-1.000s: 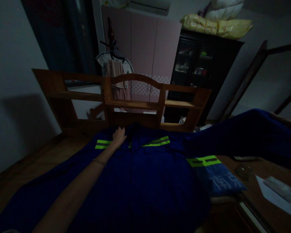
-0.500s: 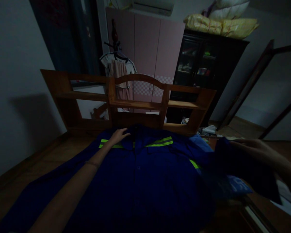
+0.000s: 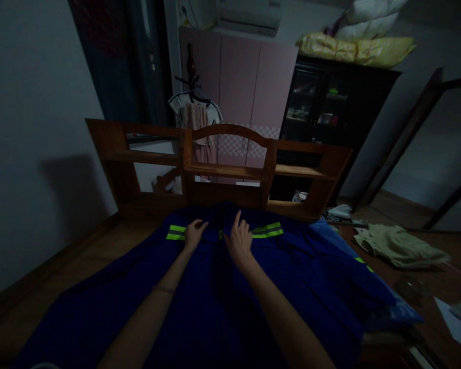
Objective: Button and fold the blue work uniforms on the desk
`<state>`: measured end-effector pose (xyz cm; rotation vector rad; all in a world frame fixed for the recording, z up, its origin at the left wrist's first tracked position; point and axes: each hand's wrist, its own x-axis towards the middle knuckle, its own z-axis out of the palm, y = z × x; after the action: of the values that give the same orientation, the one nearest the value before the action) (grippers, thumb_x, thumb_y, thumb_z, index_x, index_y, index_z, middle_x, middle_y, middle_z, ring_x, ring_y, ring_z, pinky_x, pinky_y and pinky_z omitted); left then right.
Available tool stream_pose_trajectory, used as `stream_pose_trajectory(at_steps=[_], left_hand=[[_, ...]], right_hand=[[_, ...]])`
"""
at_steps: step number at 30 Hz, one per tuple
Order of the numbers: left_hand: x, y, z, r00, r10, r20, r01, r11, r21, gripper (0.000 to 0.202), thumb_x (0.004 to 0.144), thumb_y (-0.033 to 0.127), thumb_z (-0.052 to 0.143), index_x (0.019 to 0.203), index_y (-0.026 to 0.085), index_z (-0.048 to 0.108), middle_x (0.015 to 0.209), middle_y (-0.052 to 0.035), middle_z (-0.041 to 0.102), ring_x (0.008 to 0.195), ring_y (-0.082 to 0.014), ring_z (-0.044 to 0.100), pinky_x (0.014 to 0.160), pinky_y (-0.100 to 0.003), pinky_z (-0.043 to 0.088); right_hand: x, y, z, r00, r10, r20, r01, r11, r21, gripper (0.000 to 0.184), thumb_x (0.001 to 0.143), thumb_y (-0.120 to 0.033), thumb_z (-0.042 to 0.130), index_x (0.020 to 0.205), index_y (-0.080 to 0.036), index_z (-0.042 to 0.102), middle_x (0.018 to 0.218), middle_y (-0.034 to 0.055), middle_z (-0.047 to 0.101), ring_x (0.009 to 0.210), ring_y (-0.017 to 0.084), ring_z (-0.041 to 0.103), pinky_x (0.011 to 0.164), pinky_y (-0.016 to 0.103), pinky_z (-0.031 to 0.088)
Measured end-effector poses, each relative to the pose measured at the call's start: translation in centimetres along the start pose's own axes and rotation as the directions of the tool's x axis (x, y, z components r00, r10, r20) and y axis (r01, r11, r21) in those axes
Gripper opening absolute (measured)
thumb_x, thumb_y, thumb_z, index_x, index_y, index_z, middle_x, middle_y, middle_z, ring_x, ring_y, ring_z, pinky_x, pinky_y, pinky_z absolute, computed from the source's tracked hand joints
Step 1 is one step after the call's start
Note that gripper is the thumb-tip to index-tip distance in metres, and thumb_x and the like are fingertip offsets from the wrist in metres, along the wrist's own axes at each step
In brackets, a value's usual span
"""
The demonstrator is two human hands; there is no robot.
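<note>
The jacket [image 3: 211, 302] lies spread, front up, before the headboard [image 3: 230, 171]. The right hand [image 3: 239, 238], earlier out with the sleeve [image 3: 338, 261], has left it lying over blue cloth [image 3: 405, 311] and joined the left hand [image 3: 193, 234]; both are now available at the upper front. Left: thumb and forefinger parted, nothing visibly gripped. Right: forefinger extended, others loosely curled; any grip cannot be told.

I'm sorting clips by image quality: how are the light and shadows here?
Head view: dim overall; a soft shadow falls on the wall at picture left; the jacket sinks near black toward the bottom, while its green strips stand out.
</note>
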<state>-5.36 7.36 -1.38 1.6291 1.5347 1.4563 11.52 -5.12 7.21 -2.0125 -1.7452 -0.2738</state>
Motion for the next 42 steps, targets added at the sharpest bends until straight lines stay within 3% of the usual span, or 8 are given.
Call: stream_pose_trajectory(at_steps=[7, 10, 19, 25, 28, 31, 36, 42], left_hand=[[0.1, -1.1, -0.1, 0.999, 0.031, -0.007, -0.031, 0.999, -0.043, 0.032, 0.073, 0.043, 0.061, 0.089, 0.016, 0.065, 0.087, -0.0077, 0.070, 0.082, -0.0216, 0.065, 0.073, -0.030, 0.049], [0.4, -1.6, -0.4, 1.000, 0.024, -0.007, -0.025, 0.999, -0.040, 0.031, 0.076, 0.041, 0.058, 0.092, 0.015, 0.064, 0.089, -0.0089, 0.069, 0.086, -0.0213, 0.065, 0.075, -0.030, 0.049], [1.5, -1.6, -3.0, 0.979, 0.094, 0.179, -0.105, 0.993, 0.054, 0.022, 0.066, 0.004, 0.058, 0.080, 0.018, 0.067, 0.080, -0.0036, 0.069, 0.081, -0.0192, 0.064, 0.078, -0.031, 0.048], [0.4, 0.3, -2.8, 0.978, 0.151, 0.141, -0.163, 0.983, 0.083, 0.035, 0.068, 0.004, 0.058, 0.097, 0.022, 0.065, 0.101, -0.0055, 0.064, 0.100, -0.0212, 0.058, 0.093, -0.036, 0.041], [0.2, 0.6, -2.4, 0.985, 0.113, 0.127, -0.120, 0.992, 0.050, 0.026, 0.075, 0.008, 0.051, 0.093, 0.019, 0.065, 0.093, -0.0057, 0.066, 0.082, -0.0186, 0.064, 0.080, -0.034, 0.050], [0.5, 0.5, -2.4, 0.985, 0.080, 0.152, -0.083, 0.996, 0.015, 0.022, 0.076, 0.013, 0.049, 0.091, 0.016, 0.065, 0.083, -0.0045, 0.067, 0.068, -0.0163, 0.065, 0.065, -0.029, 0.053], [1.0, 0.7, -2.7, 0.978, 0.114, 0.174, -0.114, 0.993, -0.014, 0.020, 0.077, 0.021, 0.053, 0.093, 0.019, 0.065, 0.089, -0.0039, 0.068, 0.080, -0.0174, 0.065, 0.071, -0.028, 0.051], [1.3, 1.2, -3.3, 0.949, 0.203, 0.242, -0.200, 0.979, -0.039, 0.022, 0.076, 0.026, 0.056, 0.094, 0.021, 0.067, 0.096, -0.0028, 0.068, 0.092, -0.0183, 0.062, 0.082, -0.028, 0.046]], right_hand=[[2.2, -0.9, 6.4, 0.997, 0.073, 0.023, -0.076, 0.935, 0.346, 0.045, 0.074, -0.017, 0.057, 0.118, -0.009, 0.052, 0.111, 0.0187, 0.053, 0.105, 0.028, 0.046, 0.091, 0.041, 0.036], [3.3, 2.3, 6.2, 0.993, 0.112, 0.047, -0.121, 0.892, 0.435, 0.027, 0.079, -0.018, 0.048, 0.101, -0.011, 0.061, 0.101, 0.0156, 0.060, 0.097, 0.026, 0.054, 0.085, 0.038, 0.039], [5.6, 13.7, 3.8, 0.994, 0.038, 0.100, -0.098, 0.707, 0.700, 0.032, 0.078, -0.036, 0.052, 0.101, -0.015, 0.063, 0.093, 0.0071, 0.067, 0.088, 0.021, 0.062, 0.078, 0.031, 0.048], [3.7, 11.4, 2.7, 0.959, -0.176, -0.224, 0.265, 0.838, 0.478, 0.033, 0.083, -0.027, 0.054, 0.116, -0.024, 0.057, 0.117, 0.0083, 0.055, 0.109, 0.024, 0.049, 0.094, 0.041, 0.038], [3.2, 10.0, 2.4, 0.931, -0.291, -0.221, 0.353, 0.873, 0.337, 0.024, 0.090, -0.020, 0.043, 0.102, -0.024, 0.063, 0.111, 0.0073, 0.057, 0.104, 0.023, 0.050, 0.092, 0.039, 0.039], [3.1, 9.9, 2.5, 0.932, -0.281, -0.230, 0.345, 0.883, 0.319, 0.026, 0.089, -0.022, 0.046, 0.111, -0.025, 0.060, 0.116, 0.0075, 0.054, 0.108, 0.024, 0.048, 0.093, 0.039, 0.040], [3.2, 10.9, 3.5, 0.960, -0.205, -0.190, 0.269, 0.859, 0.436, 0.034, 0.087, -0.026, 0.048, 0.120, -0.025, 0.056, 0.117, 0.0082, 0.054, 0.110, 0.025, 0.047, 0.094, 0.040, 0.038], [4.4, 12.4, 4.3, 0.999, -0.013, 0.053, -0.037, 0.549, 0.835, 0.033, 0.084, -0.045, 0.052, 0.099, -0.019, 0.065, 0.100, 0.0065, 0.064, 0.097, 0.022, 0.056, 0.089, 0.034, 0.040]])
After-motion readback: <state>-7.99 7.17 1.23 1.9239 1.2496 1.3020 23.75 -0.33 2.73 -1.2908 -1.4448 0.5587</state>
